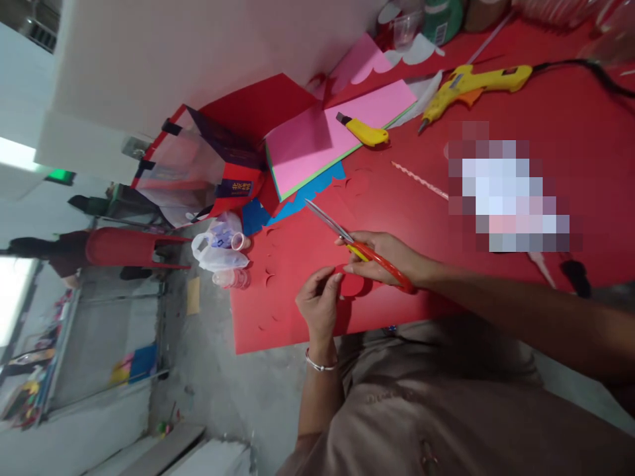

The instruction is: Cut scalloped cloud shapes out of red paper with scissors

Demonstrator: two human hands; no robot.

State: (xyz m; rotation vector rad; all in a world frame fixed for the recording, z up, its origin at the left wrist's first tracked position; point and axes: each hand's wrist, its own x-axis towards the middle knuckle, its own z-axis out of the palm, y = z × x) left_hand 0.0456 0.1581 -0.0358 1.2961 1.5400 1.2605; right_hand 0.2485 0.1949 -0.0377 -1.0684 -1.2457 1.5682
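Observation:
My left hand, a bangle on its wrist, pinches a small round piece of red paper between thumb and fingers. My right hand is closed round the red and yellow handles of a pair of scissors; the metal blades point up and to the left, away from the piece. Both hands hover over a large red sheet covering the table, which has small curved cut marks in it.
A pink paper pad with a yellow utility knife lies beyond the hands, blue paper under it. A yellow glue gun lies further right. A clear bag and box sit at the left edge.

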